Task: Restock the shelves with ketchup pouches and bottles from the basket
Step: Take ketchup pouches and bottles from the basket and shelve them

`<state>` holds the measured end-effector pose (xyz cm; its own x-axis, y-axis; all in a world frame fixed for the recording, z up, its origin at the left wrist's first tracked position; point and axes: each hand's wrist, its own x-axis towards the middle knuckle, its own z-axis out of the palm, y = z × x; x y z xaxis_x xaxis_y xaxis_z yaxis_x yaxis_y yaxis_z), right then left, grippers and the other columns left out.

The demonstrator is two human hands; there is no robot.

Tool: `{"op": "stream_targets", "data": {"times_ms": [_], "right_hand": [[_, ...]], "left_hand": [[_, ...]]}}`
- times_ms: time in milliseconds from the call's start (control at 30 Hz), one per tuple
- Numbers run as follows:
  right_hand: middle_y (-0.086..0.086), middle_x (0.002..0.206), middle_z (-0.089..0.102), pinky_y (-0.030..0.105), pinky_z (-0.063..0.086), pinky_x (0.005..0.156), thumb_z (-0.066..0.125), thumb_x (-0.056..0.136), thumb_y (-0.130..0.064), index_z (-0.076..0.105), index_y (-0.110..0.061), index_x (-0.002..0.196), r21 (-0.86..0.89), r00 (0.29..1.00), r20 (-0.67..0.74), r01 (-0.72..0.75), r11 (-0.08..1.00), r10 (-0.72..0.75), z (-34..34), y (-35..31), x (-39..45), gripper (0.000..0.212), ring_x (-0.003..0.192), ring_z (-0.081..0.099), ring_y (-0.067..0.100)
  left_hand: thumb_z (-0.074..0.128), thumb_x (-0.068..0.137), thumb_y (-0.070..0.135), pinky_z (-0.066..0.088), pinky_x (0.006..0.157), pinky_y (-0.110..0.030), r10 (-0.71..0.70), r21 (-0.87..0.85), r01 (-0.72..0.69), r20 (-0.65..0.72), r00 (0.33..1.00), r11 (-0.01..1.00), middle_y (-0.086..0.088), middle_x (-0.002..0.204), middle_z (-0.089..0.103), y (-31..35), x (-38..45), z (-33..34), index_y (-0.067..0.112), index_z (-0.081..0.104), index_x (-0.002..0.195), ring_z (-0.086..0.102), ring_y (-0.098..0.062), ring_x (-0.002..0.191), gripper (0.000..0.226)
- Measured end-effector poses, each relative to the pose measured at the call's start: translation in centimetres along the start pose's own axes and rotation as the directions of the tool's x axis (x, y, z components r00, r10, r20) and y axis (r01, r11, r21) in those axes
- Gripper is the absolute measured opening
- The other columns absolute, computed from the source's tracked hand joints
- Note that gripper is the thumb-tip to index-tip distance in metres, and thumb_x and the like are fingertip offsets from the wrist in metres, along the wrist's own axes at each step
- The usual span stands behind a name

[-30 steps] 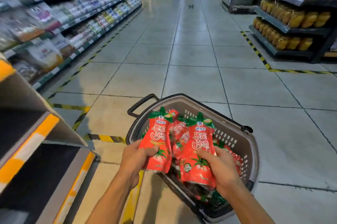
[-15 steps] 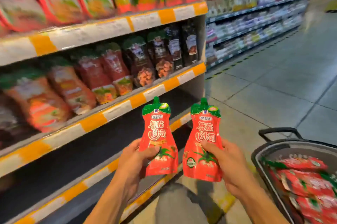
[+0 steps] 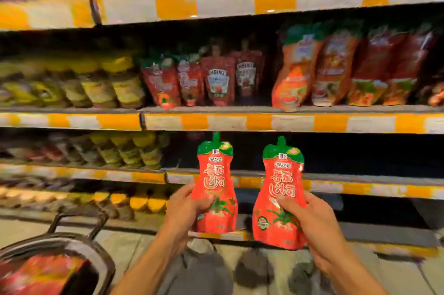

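My left hand (image 3: 183,210) grips a red ketchup pouch with a green top (image 3: 215,174) by its lower half, held upright. My right hand (image 3: 312,220) grips a second, matching ketchup pouch (image 3: 281,189), also upright. Both pouches hang in front of a dark shelf bay (image 3: 348,153) below the middle shelf edge (image 3: 264,122). The grey basket (image 3: 79,246) stands on the floor at the lower left, with red pouches (image 3: 40,273) inside it.
The middle shelf carries Heinz pouches (image 3: 217,80), other red sauce pouches (image 3: 336,66) and yellow jars (image 3: 96,83). More yellow jars (image 3: 134,148) fill the lower shelf's left part. The tiled floor (image 3: 216,268) lies below the shelving.
The view has swung from the aisle and basket round to the shelves. Both hands have lifted a pouch each out of the basket and now hold them before the lower shelf; the basket sits at my left.
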<state>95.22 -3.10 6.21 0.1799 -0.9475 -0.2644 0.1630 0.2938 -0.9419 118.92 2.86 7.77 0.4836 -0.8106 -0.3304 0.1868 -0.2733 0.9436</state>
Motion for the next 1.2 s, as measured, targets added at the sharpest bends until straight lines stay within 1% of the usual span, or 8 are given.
{"op": "stream_targets", "data": {"times_ms": [133, 367, 567, 867, 933, 1000, 1100, 1200], "right_hand": [[0.01, 0.097, 0.078, 0.039, 0.058, 0.077, 0.075, 0.085, -0.014, 0.073, -0.012, 0.109, -0.059, 0.997, 0.06, -0.049, 0.997, 0.052, 3.9, 2.8, 2.3, 0.024, 0.087, 0.077, 0.028], [0.007, 0.097, 0.079, 0.035, 0.06, 0.071, 0.073, 0.088, -0.016, 0.073, -0.013, 0.108, -0.153, 0.993, 0.113, 0.002, 0.988, 0.015, 8.0, 5.1, 8.3, 0.02, 0.087, 0.077, 0.024], [0.007, 0.097, 0.079, 0.034, 0.063, 0.067, 0.072, 0.089, -0.018, 0.072, -0.014, 0.109, -0.17, 0.988, 0.149, 0.068, 0.983, -0.043, 9.4, 5.3, 12.8, 0.02, 0.086, 0.077, 0.026], [0.004, 0.1, 0.078, 0.043, 0.061, 0.076, 0.078, 0.073, -0.037, 0.072, -0.021, 0.109, -0.16, 0.969, 0.184, 0.197, 0.967, -0.167, 9.9, 7.2, 16.4, 0.04, 0.09, 0.077, 0.025], [0.004, 0.098, 0.078, 0.039, 0.063, 0.071, 0.079, 0.072, -0.036, 0.072, -0.02, 0.107, -0.151, 0.964, 0.182, 0.225, 0.963, -0.197, 10.4, 7.0, 17.1, 0.039, 0.087, 0.077, 0.024], [0.004, 0.095, 0.079, 0.032, 0.062, 0.065, 0.079, 0.071, -0.036, 0.072, -0.018, 0.104, -0.145, 0.956, 0.18, 0.26, 0.955, -0.233, 10.9, 6.7, 17.7, 0.038, 0.085, 0.077, 0.023], [0.003, 0.096, 0.079, 0.027, 0.06, 0.063, 0.079, 0.071, -0.037, 0.071, -0.017, 0.105, -0.127, 0.944, 0.179, 0.301, 0.945, -0.277, 11.4, 6.6, 18.2, 0.04, 0.086, 0.077, 0.021], [0.002, 0.099, 0.079, 0.027, 0.06, 0.065, 0.079, 0.072, -0.037, 0.07, -0.018, 0.109, -0.12, 0.943, 0.19, 0.3, 0.946, -0.275, 11.6, 6.8, 18.4, 0.043, 0.088, 0.077, 0.021]], "left_hand": [[0.074, 0.077, -0.004, 0.058, 0.085, -0.045, -0.018, 0.032, 0.02, -0.051, 0.999, 0.999, -0.014, 0.097, 0.077, -1.9, 3.0, -3.2, 0.006, 0.071, 0.107, 0.073, -0.034, 0.091, 0.031], [0.072, 0.082, -0.004, 0.056, 0.058, -0.027, 0.041, 0.011, -0.041, -0.056, 0.998, 0.999, -0.012, 0.095, 0.077, -2.5, 10.6, -4.9, 0.006, 0.069, 0.105, 0.074, -0.018, 0.074, 0.025], [0.073, 0.082, -0.003, 0.061, 0.081, -0.04, 0.177, 0.045, -0.173, -0.105, 0.979, 0.984, -0.015, 0.104, 0.074, -1.4, 18.0, -5.1, 0.001, 0.066, 0.114, 0.072, -0.028, 0.094, 0.033], [0.071, 0.086, -0.001, 0.053, 0.059, -0.018, 0.274, 0.09, -0.259, -0.238, 0.932, 0.962, -0.002, 0.101, 0.073, -1.9, 26.0, -6.0, 0.017, 0.062, 0.093, 0.071, -0.016, 0.094, 0.021], [0.065, 0.092, 0.003, 0.049, 0.058, -0.012, 0.284, 0.201, -0.243, -0.208, 0.936, 0.949, -0.008, 0.115, 0.068, -2.2, 26.7, -6.2, 0.017, 0.06, 0.099, 0.069, -0.004, 0.101, 0.016], [0.072, 0.09, 0.012, 0.047, 0.066, -0.001, 0.366, 0.199, -0.337, -0.132, 0.921, 0.92, 0.009, 0.109, 0.064, -2.5, 27.0, -6.3, 0.013, 0.059, 0.121, 0.061, 0.022, 0.081, 0.033], [0.08, 0.083, 0.016, 0.057, 0.093, -0.03, 0.415, 0.234, -0.389, -0.072, 0.907, 0.891, 0.004, 0.119, 0.067, -3.1, 27.0, -6.9, 0.014, 0.053, 0.132, 0.065, 0.0, 0.105, 0.056], [0.084, 0.079, 0.017, 0.055, 0.085, -0.019, 0.442, 0.339, -0.425, 0.027, 0.896, 0.84, 0.009, 0.116, 0.065, -3.4, 27.3, -7.5, 0.025, 0.053, 0.124, 0.063, 0.006, 0.102, 0.055]]}}
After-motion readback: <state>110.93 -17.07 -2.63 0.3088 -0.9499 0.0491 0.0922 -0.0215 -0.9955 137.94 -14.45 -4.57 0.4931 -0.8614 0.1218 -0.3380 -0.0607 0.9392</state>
